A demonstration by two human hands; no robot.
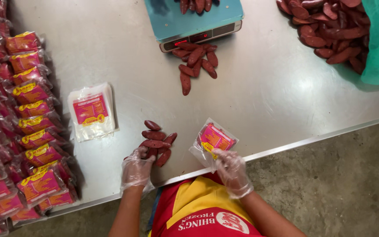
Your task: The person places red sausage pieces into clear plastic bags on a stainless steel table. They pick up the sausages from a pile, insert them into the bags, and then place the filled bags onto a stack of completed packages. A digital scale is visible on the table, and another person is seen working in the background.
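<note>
Two hands: both in thin clear gloves, working at the near edge of the steel table (259, 101).
Left hand (136, 169): fingers curled onto the near end of a small sausage pile (156, 142), touching it; can't tell if it's actually pinching one.
Right hand (231, 169): gripping a pouch (213, 139) by its near edge.
Pouch: pink and yellow label, lies just right of the pile, long axis running near-left to far-right, held end toward the person.
Handling: I'd guess light, floppy, slick plastic, best pinched at the rim.
Sausages: short, dark red, probably soft and greasy, mostly lying crosswise; grab mid-length.
Around: scale (198, 22) far centre, empty pouch stack (92, 110) left, filled packs (31, 131) far left.
</note>
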